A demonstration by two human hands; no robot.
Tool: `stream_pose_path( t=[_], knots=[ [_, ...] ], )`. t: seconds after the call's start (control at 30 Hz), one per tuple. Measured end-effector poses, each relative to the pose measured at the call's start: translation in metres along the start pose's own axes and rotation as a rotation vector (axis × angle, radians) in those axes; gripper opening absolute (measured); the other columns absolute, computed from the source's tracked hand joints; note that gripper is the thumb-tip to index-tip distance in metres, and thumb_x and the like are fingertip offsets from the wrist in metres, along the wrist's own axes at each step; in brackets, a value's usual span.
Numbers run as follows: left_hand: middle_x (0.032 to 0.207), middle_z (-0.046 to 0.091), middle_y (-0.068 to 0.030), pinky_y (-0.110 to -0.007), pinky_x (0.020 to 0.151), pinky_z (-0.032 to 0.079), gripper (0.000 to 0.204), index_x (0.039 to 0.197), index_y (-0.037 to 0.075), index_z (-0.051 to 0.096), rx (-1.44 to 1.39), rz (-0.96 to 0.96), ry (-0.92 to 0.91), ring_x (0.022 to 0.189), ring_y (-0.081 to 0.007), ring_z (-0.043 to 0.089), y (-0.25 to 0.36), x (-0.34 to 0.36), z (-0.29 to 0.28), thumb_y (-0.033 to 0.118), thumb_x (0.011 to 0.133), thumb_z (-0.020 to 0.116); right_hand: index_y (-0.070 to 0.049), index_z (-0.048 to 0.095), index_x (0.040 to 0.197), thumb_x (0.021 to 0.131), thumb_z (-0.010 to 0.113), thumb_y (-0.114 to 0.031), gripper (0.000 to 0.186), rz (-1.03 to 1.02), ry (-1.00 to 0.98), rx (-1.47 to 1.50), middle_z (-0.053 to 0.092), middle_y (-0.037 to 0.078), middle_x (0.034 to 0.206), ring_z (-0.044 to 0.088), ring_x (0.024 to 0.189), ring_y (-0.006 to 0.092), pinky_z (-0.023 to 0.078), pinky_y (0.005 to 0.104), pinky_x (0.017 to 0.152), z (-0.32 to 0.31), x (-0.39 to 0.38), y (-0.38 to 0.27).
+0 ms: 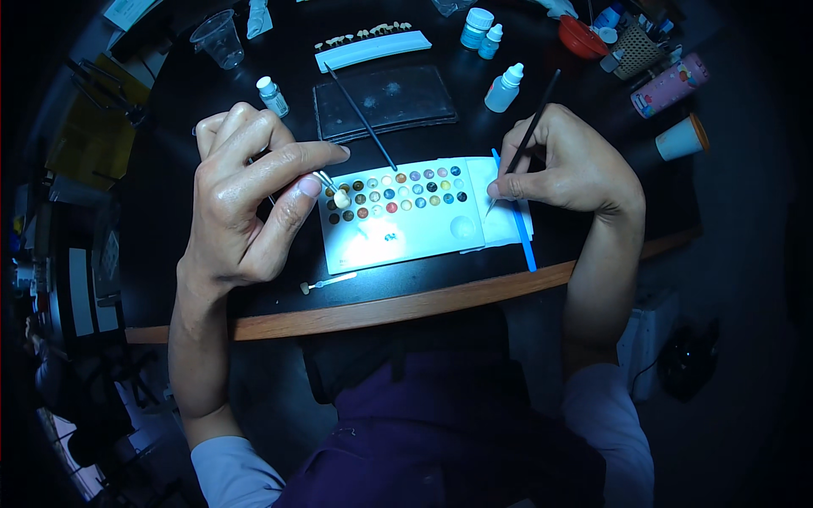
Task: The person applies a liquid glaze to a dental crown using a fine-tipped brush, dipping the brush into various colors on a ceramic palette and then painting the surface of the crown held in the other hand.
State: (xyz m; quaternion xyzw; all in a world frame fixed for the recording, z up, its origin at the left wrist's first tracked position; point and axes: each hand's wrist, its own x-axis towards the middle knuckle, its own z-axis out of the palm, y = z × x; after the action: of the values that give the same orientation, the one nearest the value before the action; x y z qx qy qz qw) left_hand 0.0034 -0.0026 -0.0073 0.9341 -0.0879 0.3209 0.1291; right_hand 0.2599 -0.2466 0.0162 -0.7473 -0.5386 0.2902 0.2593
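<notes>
Between the pinched fingers of my left hand (241, 195) are metal tweezers (326, 180) with a small cream tooth crown (342, 198) at their end, held over the left side of a white palette (432, 245) with rows of coloured paint wells. My right hand (580, 169) grips a thin dark brush (544, 102), its fine tip pointing down at a white paper pad (508, 229) beside the palette. A blue strip (527, 250) lies along that pad. Just below the palette, a small pale piece on a stick (330, 282) rests on the table.
Behind the palette are a black mat (419, 110), a loose brush (360, 110) lying across it and a white stand with several small crowns (377, 51). Bottles (504, 89), a plastic cup (222, 42), a red bowl (580, 38) and a paper cup (679, 138) surround them. The wooden table edge (406, 311) runs in front.
</notes>
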Motion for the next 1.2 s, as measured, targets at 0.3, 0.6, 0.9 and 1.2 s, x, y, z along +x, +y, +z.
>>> stream_pose_path(
  t=[0.3, 0.6, 0.9, 1.2],
  knots=[
    [0.072, 0.052, -0.0016, -0.039, 0.083, 0.031, 0.027, 0.102, 0.007, 0.085, 0.002, 0.004, 0.002, 0.076, -0.0185, 0.047, 0.0002, -0.0007, -0.0003, 0.023, 0.086, 0.070, 0.001, 0.082, 0.080, 0.083, 0.093, -0.023, 0.027, 0.028, 0.056, -0.045, 0.073, 0.008, 0.065, 0.067, 0.056, 0.0105, 0.049, 0.0232, 0.054, -0.0001, 0.0004, -0.0037],
    [0.071, 0.049, -0.0030, -0.040, 0.083, 0.030, 0.035, 0.105, 0.004, 0.084, 0.013, 0.011, -0.015, 0.076, -0.0182, 0.046, -0.0011, -0.0017, 0.0000, 0.029, 0.093, 0.063, -0.002, 0.083, 0.089, 0.082, 0.089, -0.013, 0.014, -0.322, 0.019, 0.068, 0.075, 0.008, 0.081, 0.071, 0.079, 0.0164, 0.053, 0.0326, 0.076, 0.0002, -0.0011, -0.0019],
    [0.071, 0.048, -0.0029, -0.040, 0.083, 0.030, 0.035, 0.104, 0.004, 0.084, 0.016, 0.012, -0.016, 0.076, -0.0183, 0.045, -0.0011, -0.0013, 0.0005, 0.030, 0.093, 0.063, -0.003, 0.085, 0.088, 0.075, 0.090, -0.010, 0.016, -0.407, -0.072, 0.063, 0.073, 0.011, 0.083, 0.067, 0.085, 0.0205, 0.052, 0.0339, 0.075, 0.0028, 0.0014, 0.0044],
    [0.072, 0.052, -0.0018, -0.039, 0.085, 0.032, 0.027, 0.102, 0.007, 0.085, 0.007, 0.004, -0.004, 0.076, -0.0187, 0.049, -0.0013, -0.0020, 0.0008, 0.024, 0.086, 0.070, -0.004, 0.085, 0.089, 0.075, 0.090, -0.009, 0.016, -0.385, -0.078, 0.047, 0.074, 0.010, 0.084, 0.068, 0.084, 0.0201, 0.052, 0.0328, 0.074, 0.0061, 0.0018, 0.0025]
  ],
)
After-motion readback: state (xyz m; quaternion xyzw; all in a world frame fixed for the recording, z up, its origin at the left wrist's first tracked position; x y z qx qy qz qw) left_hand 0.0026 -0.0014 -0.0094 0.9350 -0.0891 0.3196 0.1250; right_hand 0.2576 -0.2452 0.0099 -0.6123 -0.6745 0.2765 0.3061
